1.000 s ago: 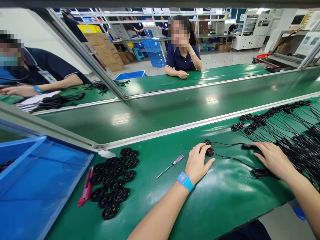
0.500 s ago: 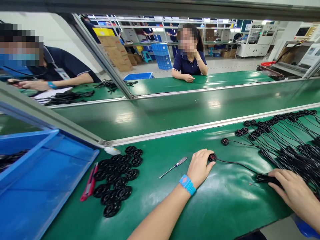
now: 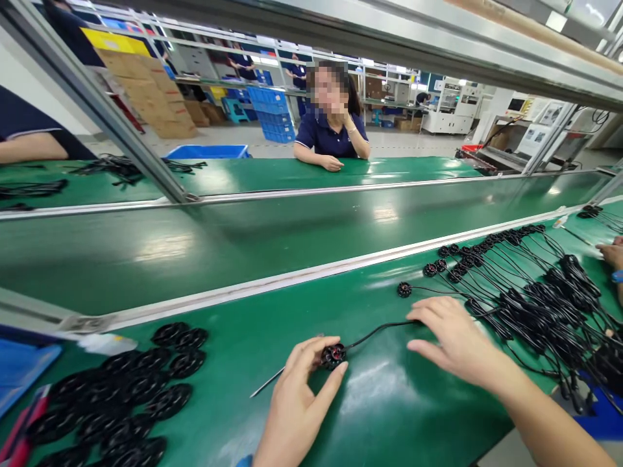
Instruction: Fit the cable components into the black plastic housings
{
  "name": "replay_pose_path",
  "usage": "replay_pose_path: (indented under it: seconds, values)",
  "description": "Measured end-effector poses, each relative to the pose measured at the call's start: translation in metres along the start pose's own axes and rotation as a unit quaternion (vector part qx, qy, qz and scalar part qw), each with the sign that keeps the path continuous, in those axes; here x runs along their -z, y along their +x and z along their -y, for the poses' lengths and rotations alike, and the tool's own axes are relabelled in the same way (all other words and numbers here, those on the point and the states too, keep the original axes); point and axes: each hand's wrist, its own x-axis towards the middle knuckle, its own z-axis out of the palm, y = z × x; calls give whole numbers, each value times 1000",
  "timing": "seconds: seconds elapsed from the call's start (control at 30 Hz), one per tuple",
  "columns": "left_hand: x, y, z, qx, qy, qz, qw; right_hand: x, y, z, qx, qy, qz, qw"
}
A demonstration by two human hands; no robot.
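Observation:
My left hand (image 3: 306,389) grips a small round black wheel-like piece (image 3: 333,356) with a red centre between thumb and fingers, on the green table top. From that piece a black cable (image 3: 377,332) runs right to the fingertips of my right hand (image 3: 448,334). Thumb and forefinger there are spread apart, the forefinger by the cable. A screwdriver (image 3: 267,383) lies behind my left hand, which hides its handle. Another round black piece (image 3: 404,289) on a cable sits just beyond my right hand.
Black rings (image 3: 165,401) are piled at left, beside a red-handled tool (image 3: 22,428), a white bottle (image 3: 107,344) and a blue bin (image 3: 24,373). Bundled black cables (image 3: 530,311) cover the right side. A co-worker's hand (image 3: 612,254) is at the right edge; another person (image 3: 331,136) sits opposite.
The view has swung right. My right hand has left the cable bundle and come over near the cable by the round piece. My left hand keeps hold of that piece.

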Motion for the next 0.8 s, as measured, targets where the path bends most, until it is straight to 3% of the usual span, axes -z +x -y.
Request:
replay_pose_path:
  seconds: [0.17, 0.33, 0.5, 0.63, 0.8]
  values:
    - [1, -15, -9, 33, -104, 22, 994, -39, 43, 47, 101, 112, 53, 987]
    - [9, -25, -19, 70, -238, 68, 966, -61, 25, 51, 109, 214, 52, 969]
    - [7, -36, -27, 112, -411, 101, 899, -49, 4, 54, 111, 264, -19, 958]
    - [5, -38, -30, 118, -490, 98, 858, -34, 7, 61, 150, 253, -76, 953]
    - [8, -33, -32, 147, -532, 119, 825, -26, 10, 61, 194, 233, -92, 948]
